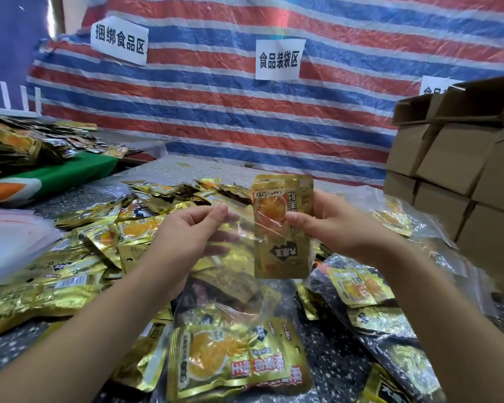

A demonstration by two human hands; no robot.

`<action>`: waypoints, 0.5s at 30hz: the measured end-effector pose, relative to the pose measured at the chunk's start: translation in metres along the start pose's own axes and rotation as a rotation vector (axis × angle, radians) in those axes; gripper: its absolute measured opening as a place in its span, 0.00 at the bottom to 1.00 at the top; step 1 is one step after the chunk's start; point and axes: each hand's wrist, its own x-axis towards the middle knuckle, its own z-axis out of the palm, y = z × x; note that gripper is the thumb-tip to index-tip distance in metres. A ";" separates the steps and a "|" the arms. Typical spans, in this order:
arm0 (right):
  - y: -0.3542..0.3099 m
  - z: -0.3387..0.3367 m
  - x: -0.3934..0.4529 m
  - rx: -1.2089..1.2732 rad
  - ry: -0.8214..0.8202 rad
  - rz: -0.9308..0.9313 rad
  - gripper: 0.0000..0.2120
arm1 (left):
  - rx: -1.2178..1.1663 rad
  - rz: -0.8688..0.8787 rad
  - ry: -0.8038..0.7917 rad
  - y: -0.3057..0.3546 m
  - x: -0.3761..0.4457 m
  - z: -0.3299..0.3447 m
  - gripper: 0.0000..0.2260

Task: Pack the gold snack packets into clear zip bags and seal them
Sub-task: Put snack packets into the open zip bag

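Note:
My right hand [329,225] grips a gold snack packet [280,228] upright above the table, thumb on its front. My left hand [186,231] pinches the top edge of a clear zip bag [233,257] beside it. The bag hangs down in front of the heap, and the packet's lower part seems to lie against or just inside its mouth; I cannot tell which. A large heap of loose gold packets [105,239] covers the table to the left and behind. Filled clear bags with gold packets lie near me [236,359] and to the right [361,289].
Stacked cardboard boxes [460,170] stand at the right. A pile of empty clear bags [9,237] lies at the left edge. More gold packets sit on a green cloth [64,173] at the far left. A striped tarp with paper signs [280,59] closes the back.

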 end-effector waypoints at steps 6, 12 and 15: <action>-0.009 0.001 -0.006 -0.085 -0.137 0.006 0.07 | 0.063 0.038 -0.044 0.000 -0.003 0.003 0.13; -0.025 0.008 -0.013 -0.390 -0.329 -0.002 0.05 | 0.084 0.071 -0.096 -0.003 -0.008 0.011 0.12; -0.030 0.013 -0.015 -0.486 -0.437 0.017 0.04 | 0.090 0.102 -0.146 -0.003 -0.013 0.014 0.12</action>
